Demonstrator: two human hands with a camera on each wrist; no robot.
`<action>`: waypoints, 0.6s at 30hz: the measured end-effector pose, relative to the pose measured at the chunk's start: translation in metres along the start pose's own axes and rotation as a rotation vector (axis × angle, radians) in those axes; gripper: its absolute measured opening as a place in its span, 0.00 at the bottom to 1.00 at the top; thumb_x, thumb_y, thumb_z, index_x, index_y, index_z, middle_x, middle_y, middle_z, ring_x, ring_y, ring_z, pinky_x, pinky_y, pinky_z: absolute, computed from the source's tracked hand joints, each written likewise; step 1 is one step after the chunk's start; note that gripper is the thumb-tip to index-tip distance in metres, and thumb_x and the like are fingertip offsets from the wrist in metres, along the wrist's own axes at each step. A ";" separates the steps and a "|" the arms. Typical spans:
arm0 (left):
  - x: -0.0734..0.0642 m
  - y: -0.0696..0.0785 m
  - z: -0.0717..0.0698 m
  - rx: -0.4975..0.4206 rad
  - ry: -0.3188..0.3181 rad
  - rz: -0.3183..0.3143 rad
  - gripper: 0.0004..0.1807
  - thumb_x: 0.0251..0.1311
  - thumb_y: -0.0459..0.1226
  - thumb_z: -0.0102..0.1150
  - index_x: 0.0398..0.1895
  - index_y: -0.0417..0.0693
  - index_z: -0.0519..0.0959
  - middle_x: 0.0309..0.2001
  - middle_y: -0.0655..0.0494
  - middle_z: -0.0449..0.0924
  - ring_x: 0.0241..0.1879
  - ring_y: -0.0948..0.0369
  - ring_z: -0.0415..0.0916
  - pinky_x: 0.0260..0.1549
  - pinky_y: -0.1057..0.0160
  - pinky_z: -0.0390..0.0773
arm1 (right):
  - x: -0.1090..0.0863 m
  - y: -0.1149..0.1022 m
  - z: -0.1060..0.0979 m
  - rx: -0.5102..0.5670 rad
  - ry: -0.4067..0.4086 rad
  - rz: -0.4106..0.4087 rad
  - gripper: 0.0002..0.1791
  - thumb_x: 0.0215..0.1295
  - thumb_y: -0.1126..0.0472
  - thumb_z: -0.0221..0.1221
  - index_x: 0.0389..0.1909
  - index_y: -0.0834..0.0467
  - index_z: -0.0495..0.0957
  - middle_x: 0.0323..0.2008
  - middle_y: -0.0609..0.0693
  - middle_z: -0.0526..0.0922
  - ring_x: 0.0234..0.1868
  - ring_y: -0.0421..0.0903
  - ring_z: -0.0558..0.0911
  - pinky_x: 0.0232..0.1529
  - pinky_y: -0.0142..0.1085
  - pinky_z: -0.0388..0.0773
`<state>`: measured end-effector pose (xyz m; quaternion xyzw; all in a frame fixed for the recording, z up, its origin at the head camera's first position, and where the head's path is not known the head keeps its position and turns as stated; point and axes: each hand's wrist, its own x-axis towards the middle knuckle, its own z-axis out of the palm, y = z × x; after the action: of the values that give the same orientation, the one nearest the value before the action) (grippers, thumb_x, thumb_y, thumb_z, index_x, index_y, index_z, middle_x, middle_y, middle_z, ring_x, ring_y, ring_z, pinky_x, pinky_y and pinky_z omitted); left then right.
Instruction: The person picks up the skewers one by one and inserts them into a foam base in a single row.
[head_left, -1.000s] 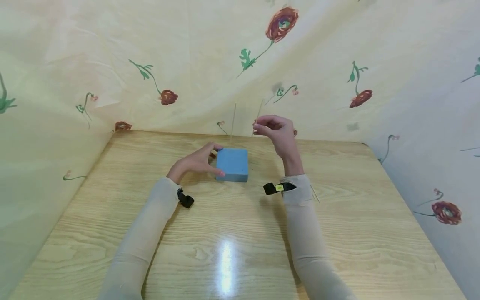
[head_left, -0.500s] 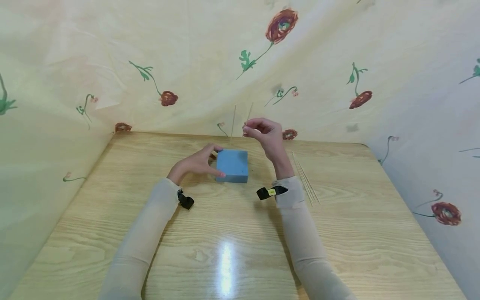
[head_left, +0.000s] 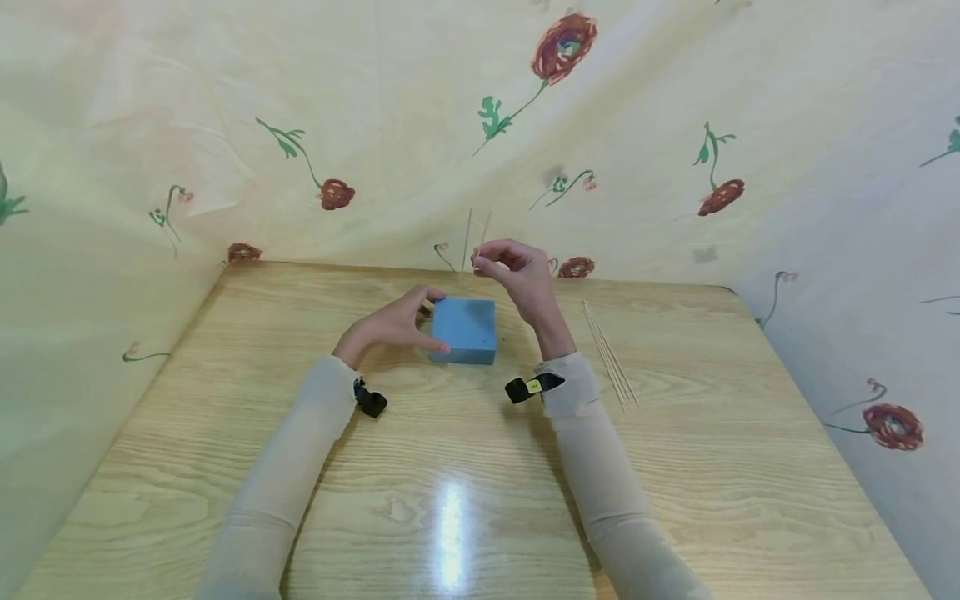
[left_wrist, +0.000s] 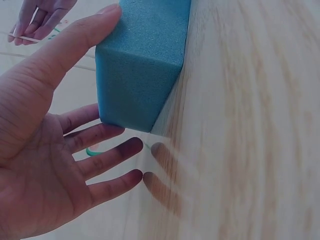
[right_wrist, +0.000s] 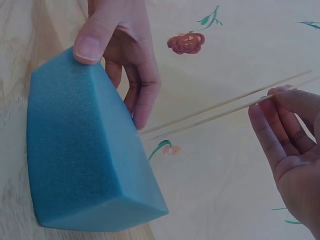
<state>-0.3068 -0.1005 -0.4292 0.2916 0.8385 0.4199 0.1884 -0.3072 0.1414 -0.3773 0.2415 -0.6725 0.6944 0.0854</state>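
Observation:
A blue foam block sits on the wooden table. My left hand holds it from the left side, thumb at the near edge and fingers at the far one; in the left wrist view, two fingers of this hand extend past the block. One thin wooden skewer rises at the block's far edge; how it is fixed there is hard to see. My right hand pinches a second skewer between thumb and fingertips. This one slants beside the first skewer, its lower end close to the block.
Several loose skewers lie in a narrow bundle on the table, right of my right forearm. Behind the table hangs a pale cloth with printed flowers, which also covers both sides.
My right hand has moved left with its skewer, bringing it close beside the standing one. The loose skewers have come into view from behind the arm. My left hand and the block stay put.

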 end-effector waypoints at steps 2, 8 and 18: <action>-0.001 0.000 0.000 0.004 0.003 0.001 0.51 0.56 0.41 0.76 0.77 0.42 0.54 0.75 0.43 0.55 0.71 0.44 0.60 0.72 0.45 0.64 | 0.000 0.001 0.001 -0.011 0.004 -0.001 0.10 0.66 0.72 0.64 0.45 0.76 0.82 0.36 0.46 0.87 0.38 0.43 0.85 0.45 0.38 0.87; 0.000 0.002 0.000 0.023 0.008 -0.003 0.51 0.56 0.42 0.77 0.76 0.42 0.55 0.75 0.43 0.55 0.72 0.44 0.59 0.72 0.44 0.64 | 0.001 0.003 0.002 -0.013 0.016 0.004 0.10 0.66 0.72 0.64 0.44 0.77 0.81 0.36 0.46 0.87 0.37 0.43 0.85 0.45 0.37 0.87; 0.001 0.005 -0.002 0.112 0.026 0.020 0.48 0.54 0.44 0.78 0.73 0.39 0.60 0.72 0.42 0.57 0.71 0.44 0.60 0.71 0.43 0.65 | 0.000 0.006 0.004 -0.026 0.015 0.006 0.10 0.67 0.72 0.64 0.44 0.77 0.81 0.35 0.46 0.86 0.37 0.43 0.85 0.45 0.38 0.87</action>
<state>-0.3065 -0.0989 -0.4246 0.3046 0.8601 0.3780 0.1565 -0.3093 0.1374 -0.3823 0.2333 -0.6816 0.6875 0.0915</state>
